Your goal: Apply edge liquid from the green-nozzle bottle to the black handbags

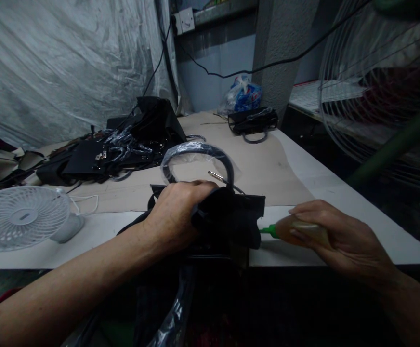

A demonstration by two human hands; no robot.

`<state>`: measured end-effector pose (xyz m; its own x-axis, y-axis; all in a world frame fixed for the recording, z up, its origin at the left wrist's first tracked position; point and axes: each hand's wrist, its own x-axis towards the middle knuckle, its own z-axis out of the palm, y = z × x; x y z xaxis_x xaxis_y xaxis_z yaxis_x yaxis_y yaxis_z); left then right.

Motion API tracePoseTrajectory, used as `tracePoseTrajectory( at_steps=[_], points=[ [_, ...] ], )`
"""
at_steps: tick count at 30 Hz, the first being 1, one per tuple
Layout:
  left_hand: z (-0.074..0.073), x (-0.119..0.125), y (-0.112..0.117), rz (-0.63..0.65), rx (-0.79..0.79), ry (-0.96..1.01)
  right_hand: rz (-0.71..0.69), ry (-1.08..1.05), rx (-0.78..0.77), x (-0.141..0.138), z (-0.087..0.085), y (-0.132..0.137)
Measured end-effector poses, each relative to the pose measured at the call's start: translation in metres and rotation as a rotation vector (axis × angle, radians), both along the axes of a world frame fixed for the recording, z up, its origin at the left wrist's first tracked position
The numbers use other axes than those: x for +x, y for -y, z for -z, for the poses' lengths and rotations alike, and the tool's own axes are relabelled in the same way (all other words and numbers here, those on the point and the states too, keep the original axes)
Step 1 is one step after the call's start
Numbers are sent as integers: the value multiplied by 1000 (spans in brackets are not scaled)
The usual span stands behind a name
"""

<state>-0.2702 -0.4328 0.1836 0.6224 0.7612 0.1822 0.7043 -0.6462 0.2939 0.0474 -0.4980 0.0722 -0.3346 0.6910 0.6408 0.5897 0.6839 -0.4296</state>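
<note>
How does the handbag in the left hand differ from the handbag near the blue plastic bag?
The held handbag is gripped by the left hand; the far handbag lies untouched. The held handbag's handle arches upward; the far handbag's handle lies flat. Both are black.

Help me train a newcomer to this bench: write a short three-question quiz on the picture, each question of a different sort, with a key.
1. What does the right hand hold?
A) Steel scissors
B) A translucent amber squeeze bottle with a green nozzle
C) A wooden brush

2. True or false: the white, round plastic fan stands on the left side of the table.

3. Fill in: the dark, looped handle of the black, soft-sided bag under the left hand is wrapped in clear ____.

Key: 1. B; 2. True; 3. plastic.
</note>
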Motion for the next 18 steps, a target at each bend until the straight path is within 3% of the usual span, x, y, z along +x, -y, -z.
tracePoseTrajectory(
  at_steps=[2, 7, 11, 15, 18],
  points=[
    [-1, 0, 0, -1, 0, -4, 24, -10, 18, 1, 3, 0],
    [-3, 1, 2, 15, -16, 12, 11, -43, -100, 6, 9, 1],
    [-2, 1, 1, 16, -4, 16, 72, -56, -18, 7, 12, 2],
    [-1, 1, 0, 24, -10, 16, 24, -38, -77, 3, 11, 4],
    [-1, 1, 1, 23, 4, 26, 87, -53, -78, 3, 11, 5]
  ],
)
